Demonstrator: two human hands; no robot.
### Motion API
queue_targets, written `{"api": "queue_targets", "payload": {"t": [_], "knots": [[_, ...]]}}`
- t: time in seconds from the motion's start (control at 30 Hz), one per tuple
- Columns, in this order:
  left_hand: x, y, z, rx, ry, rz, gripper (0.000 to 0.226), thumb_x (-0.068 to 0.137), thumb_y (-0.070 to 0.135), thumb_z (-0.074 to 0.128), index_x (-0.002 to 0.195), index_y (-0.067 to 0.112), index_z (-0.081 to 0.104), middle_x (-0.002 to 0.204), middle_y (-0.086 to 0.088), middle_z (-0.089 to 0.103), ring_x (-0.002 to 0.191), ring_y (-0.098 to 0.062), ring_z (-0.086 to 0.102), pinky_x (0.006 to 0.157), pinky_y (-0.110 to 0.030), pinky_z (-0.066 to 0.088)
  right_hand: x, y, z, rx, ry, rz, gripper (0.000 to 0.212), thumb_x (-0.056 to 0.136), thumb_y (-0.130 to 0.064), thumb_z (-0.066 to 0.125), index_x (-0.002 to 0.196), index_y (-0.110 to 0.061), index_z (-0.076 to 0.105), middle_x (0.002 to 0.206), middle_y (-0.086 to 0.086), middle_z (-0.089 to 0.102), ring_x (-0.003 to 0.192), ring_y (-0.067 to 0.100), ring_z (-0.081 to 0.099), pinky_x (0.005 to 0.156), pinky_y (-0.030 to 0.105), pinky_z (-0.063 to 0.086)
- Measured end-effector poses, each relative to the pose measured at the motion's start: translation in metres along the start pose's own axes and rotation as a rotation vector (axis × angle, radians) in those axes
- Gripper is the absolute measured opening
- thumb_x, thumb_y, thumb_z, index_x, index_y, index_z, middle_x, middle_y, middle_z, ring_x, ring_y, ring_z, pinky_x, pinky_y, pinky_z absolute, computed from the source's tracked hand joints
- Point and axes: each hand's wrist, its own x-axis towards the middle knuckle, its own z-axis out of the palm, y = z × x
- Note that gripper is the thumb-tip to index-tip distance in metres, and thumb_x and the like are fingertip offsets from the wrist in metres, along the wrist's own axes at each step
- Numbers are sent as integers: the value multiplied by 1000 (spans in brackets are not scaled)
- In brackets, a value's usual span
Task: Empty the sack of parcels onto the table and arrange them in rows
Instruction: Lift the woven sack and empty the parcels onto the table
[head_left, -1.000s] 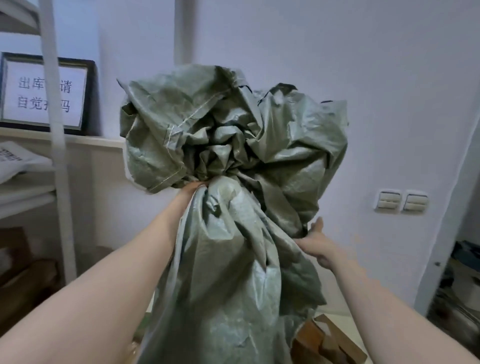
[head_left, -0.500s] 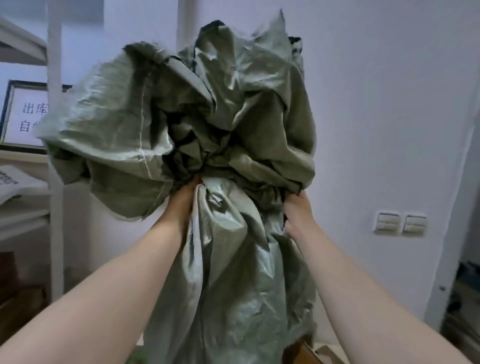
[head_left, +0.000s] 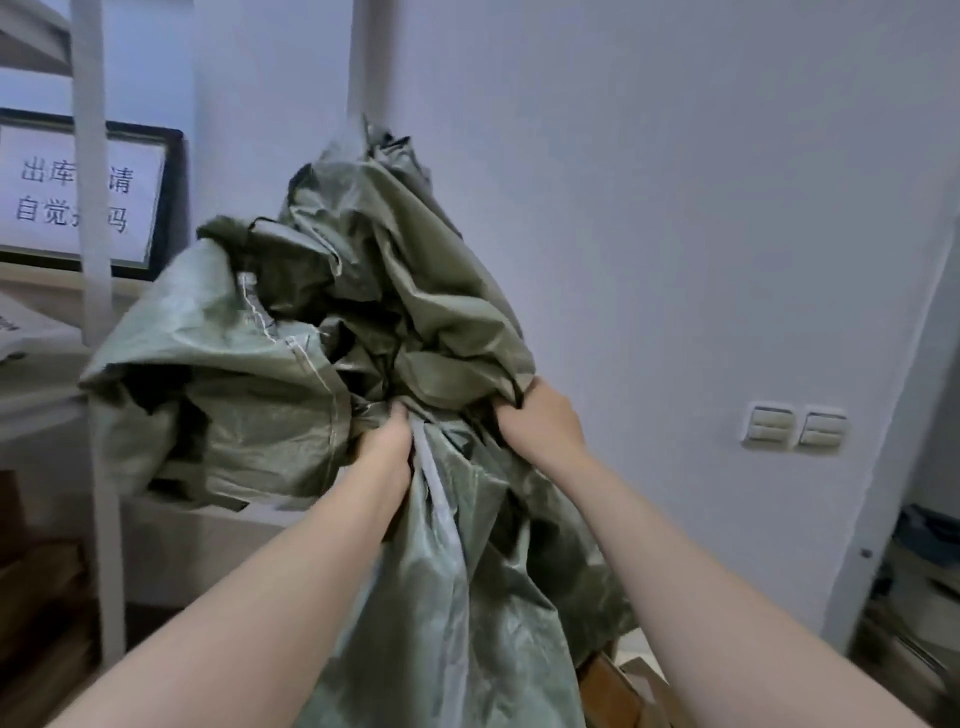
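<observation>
Two hands gripping bunched green sack (head_left: 291, 395), left hand (head_left: 387, 452) beside right hand (head_left: 540, 421), loose fabric billowing above

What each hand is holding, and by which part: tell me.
Both hold the green sack. The left hand grips its bunched fabric at the middle. The right hand grips a fold beside it. Loose fabric bulges above and the rest hangs below.

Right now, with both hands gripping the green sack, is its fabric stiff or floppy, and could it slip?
Likely floppy: the green sack crumples in deep folds and droops past the left hand. Its slight sheen suggests it may slip, though both that hand and the right hand grip bunched fabric.
</observation>
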Motion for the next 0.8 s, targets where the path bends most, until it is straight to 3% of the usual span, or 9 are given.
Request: {"api": "queue_targets", "payload": {"t": [0.07, 0.23, 0.37, 0.4, 0.47, 0.57, 0.63, 0.73, 0.8], "knots": [[-15, 6, 0, -7, -153, -83, 56, 91, 56, 54, 120, 8, 62, 99, -12, 67, 87, -27, 65, 70, -34, 53, -2, -12, 7, -25, -42, 84, 49, 92, -38, 50, 128, -6, 40, 126, 18, 58, 116, 39, 56, 88, 39, 45], [-56, 17, -14, 135, -491, -137, 58, 92, 59, 51, 104, 5, 69, 104, -13, 72, 98, -27, 67, 85, -38, 50, -6, -22, 22, -86, -114, 121, 48, 92, -32, 52, 130, -9, 34, 125, 16, 58, 115, 37, 56, 84, 36, 44], [-46, 17, -20, -84, -319, -115, 69, 67, 65, 75, 104, 7, 68, 99, -10, 71, 91, -24, 67, 81, -37, 53, -28, -31, 39, 67, -486, -208, 41, 94, -25, 59, 133, -16, 49, 121, 3, 64, 104, 16, 58, 72, 13, 45], [-27, 10, -22, -108, -229, -120, 77, 62, 66, 77, 110, 6, 66, 106, -12, 70, 94, -26, 67, 74, -37, 53, -35, -30, 39, 146, -570, -230, 49, 94, -24, 61, 141, -16, 46, 134, 2, 59, 112, 12, 56, 82, 9, 44], [22, -8, -30, -204, -99, -168, 81, 65, 64, 74, 122, 8, 61, 116, -14, 68, 97, -34, 68, 71, -43, 55, -39, -23, 41, 286, -569, -210, 63, 93, -34, 65, 148, -19, 39, 151, -3, 42, 135, 12, 44, 106, 18, 35], [3, -3, -44, -369, 20, -187, 57, 78, 55, 69, 112, 11, 63, 100, -11, 71, 83, -35, 71, 77, -55, 57, -33, -12, 46, 408, -393, 140, 100, 78, -65, 68, 154, -21, 21, 156, -1, 29, 141, 23, 36, 113, 38, 31], [-11, 2, -40, -444, 1, -165, 45, 90, 51, 59, 110, 10, 60, 102, -14, 69, 84, -35, 69, 74, -52, 58, -32, -5, 53, 550, -515, 423, 123, 59, -81, 70, 155, -23, 21, 157, 0, 30, 142, 31, 35, 113, 58, 28], [-26, 5, -23, -581, -174, -214, 53, 97, 51, 46, 123, 6, 56, 114, -22, 63, 93, -40, 65, 70, -52, 55, -35, -8, 61, 943, -684, 553, 105, 54, -75, 78, 138, -17, 51, 129, 11, 64, 118, 35, 60, 95, 72, 40], [-41, 4, -11, -591, -245, -255, 51, 100, 44, 41, 127, 3, 55, 121, -22, 61, 107, -41, 61, 81, -54, 51, -30, -15, 63, 1215, -569, 570, 79, 67, -59, 78, 126, -9, 62, 109, 17, 73, 99, 34, 69, 81, 59, 53]]}}
